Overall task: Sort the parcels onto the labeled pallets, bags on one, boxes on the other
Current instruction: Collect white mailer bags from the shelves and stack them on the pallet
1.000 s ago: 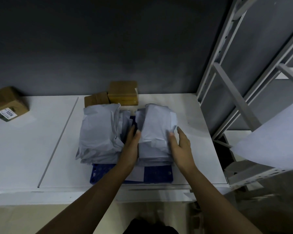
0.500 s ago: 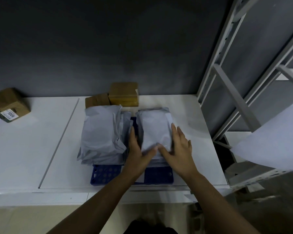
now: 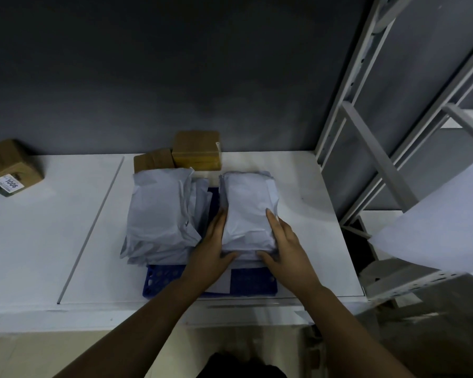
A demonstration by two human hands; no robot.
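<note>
A blue perforated plastic pallet (image 3: 161,279) lies on the white bench (image 3: 52,227), near its front edge. 2 stacks of grey plastic mailer bags sit on the pallet and cover most of it.

The right stack of bags (image 3: 247,211) is framed by both hands. The left hand (image 3: 213,249) lies flat against the stack's left side with its fingers straight. The right hand (image 3: 287,246) presses the right side in the same way. Both thumbs reach across the near end of the stack, and neither hand is curled round a bag.

The left stack of bags (image 3: 159,214) stands just beside the left hand, slumped and spilling over the pallet's left edge. A narrow strip of blue shows between the 2 stacks. A white paper label (image 3: 219,282) on the pallet's near edge is partly hidden by the left wrist, so its text cannot be read.

Behind the bags, against the dark grey wall, stand 2 brown cardboard boxes. The larger box (image 3: 195,150) touches the smaller box (image 3: 153,160), which the left stack partly hides. A third cardboard box with a "1006" sticker (image 3: 11,167) sits well apart at the bench's far left.

A grey metal shelving rack (image 3: 366,148) rises just beside the bench's right end. A large white sheet (image 3: 443,214) juts in front of the rack from the right.
</note>
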